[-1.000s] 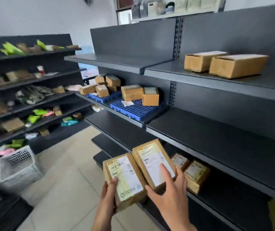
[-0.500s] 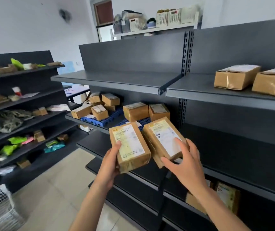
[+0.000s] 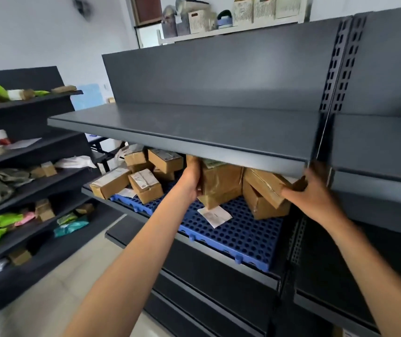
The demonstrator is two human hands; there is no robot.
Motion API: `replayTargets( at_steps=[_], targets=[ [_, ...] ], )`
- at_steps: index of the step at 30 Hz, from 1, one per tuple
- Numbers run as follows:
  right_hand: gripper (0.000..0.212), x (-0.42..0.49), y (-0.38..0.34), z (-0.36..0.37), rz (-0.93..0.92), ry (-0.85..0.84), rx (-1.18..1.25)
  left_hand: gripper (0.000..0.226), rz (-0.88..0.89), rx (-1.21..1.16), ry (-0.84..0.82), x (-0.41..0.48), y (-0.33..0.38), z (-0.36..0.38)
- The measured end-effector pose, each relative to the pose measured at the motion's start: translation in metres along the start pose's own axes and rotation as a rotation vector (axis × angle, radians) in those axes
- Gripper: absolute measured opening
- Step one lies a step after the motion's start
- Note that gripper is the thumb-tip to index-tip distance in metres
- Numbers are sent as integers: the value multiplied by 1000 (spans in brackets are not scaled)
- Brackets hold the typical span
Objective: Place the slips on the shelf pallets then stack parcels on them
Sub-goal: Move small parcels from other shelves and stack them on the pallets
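spanning most of the view, a dark grey shelving unit (image 3: 219,76) carries a bare upper shelf (image 3: 182,135) whose front lip hides the tops of the things beneath it. a second dark side rack (image 3: 31,181) stands to the left, loaded with green bags, small boxes and crumpled wrapping. on the level below the upper shelf lies the near blue pallet (image 3: 238,234), perforated all over, and just beside it on the left the far blue pallet (image 3: 131,203), which bears a loose cluster of brown parcels (image 3: 146,186), some tilted against each other. both forearms reach in under the upper shelf. the left hand (image 3: 192,178) grips the left parcel (image 3: 221,183), fingers curled round its left edge, with the box tilted and its lower corner down at the near blue pallet. the right hand (image 3: 309,190) holds the right parcel (image 3: 265,186) by its right end, thumb along the near edge; this box lies slanted on top of a lower box (image 3: 265,207) that sits on the same pallet. a white slip (image 3: 215,215) lies flat on the near blue pallet just in front of the left parcel, between the two arms. a second slip (image 3: 125,192) peeks out from under the cluster on the far blue pallet.
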State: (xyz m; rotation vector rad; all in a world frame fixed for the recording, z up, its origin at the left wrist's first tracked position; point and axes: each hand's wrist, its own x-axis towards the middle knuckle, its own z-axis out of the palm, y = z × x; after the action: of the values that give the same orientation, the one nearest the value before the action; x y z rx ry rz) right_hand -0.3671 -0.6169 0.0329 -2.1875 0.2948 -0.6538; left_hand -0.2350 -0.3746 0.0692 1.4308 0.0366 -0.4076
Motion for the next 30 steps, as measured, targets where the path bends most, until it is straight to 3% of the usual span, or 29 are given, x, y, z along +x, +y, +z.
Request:
replayTargets(
  at_steps=[4, 10, 13, 15, 19, 23, 25, 30],
  targets=[
    [81, 27, 5, 23, 9, -25, 52, 50, 22, -30, -77, 43, 9, 4],
    [62, 8, -14, 34, 72, 137, -75, 48, 80, 37, -161, 67, -13, -24],
    [42, -28, -50, 65, -86, 341, -192, 62, 16, 34, -116, 65, -22, -65],
    [34, -56, -78, 106, -125, 377, -190, 63, -1, 49, -162, 57, -26, -105],
    [25, -80, -127, 215, -91, 180, -116, 59, 54, 208, -158, 44, -23, -203],
    [26, -82, -174, 314, -76, -7, -35, 28, 129, 245, -91, 36, -8, -300],
    [28, -82, -192, 348, -91, -49, -31, 14, 173, 238, -62, 33, 2, -341],
    [31, -59, -219, 400, -110, -73, -66, 18, 377, 327, 4, 55, 27, -408]
  ],
)
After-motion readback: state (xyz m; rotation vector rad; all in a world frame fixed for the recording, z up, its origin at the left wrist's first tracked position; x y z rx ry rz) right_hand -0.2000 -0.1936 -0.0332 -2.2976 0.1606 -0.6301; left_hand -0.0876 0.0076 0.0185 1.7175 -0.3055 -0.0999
